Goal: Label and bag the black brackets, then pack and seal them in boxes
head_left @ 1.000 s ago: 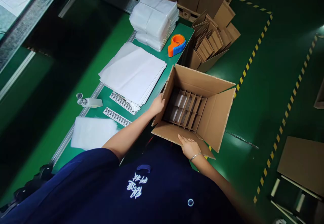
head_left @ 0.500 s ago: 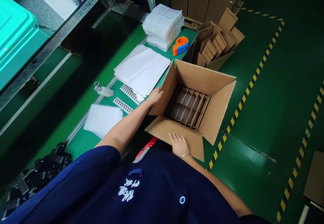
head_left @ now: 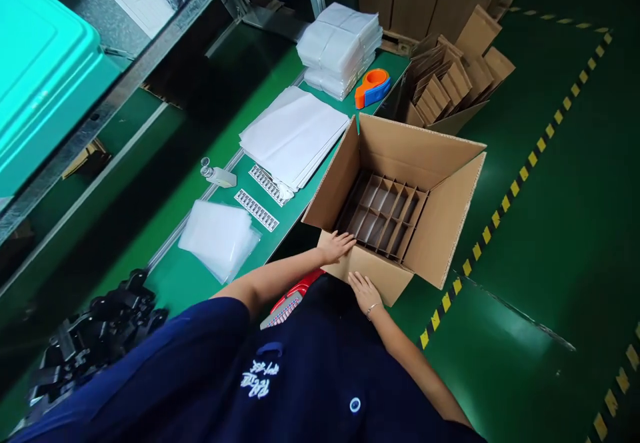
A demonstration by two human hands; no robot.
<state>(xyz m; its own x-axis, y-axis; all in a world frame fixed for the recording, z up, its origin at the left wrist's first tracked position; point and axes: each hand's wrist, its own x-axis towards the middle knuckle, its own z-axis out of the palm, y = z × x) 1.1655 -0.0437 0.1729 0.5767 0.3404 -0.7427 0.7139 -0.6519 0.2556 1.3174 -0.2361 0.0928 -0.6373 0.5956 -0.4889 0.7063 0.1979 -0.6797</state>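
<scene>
In front of me stands a cardboard box with its flaps raised or folded outward. Inside it sits a cardboard divider grid, with clear plastic-looking material in some of its cells. My left hand lies flat on the near flap, close to the box's inner edge, fingers stretched out. Lower on the same flap rests my right hand, its fingers spread and pointing up toward the box. Neither hand grips anything. A red-edged object shows partly below my left forearm.
A green-topped table on the left bears white sheets, clear bags, label strips, a small bottle, stacked packs and an orange-blue tape dispenser. Behind stands a carton of cardboard pieces; black parts lie lower left.
My left hand has moved from the box's left flap down to the near flap. The near flap has tilted, and the view has shifted slightly.
</scene>
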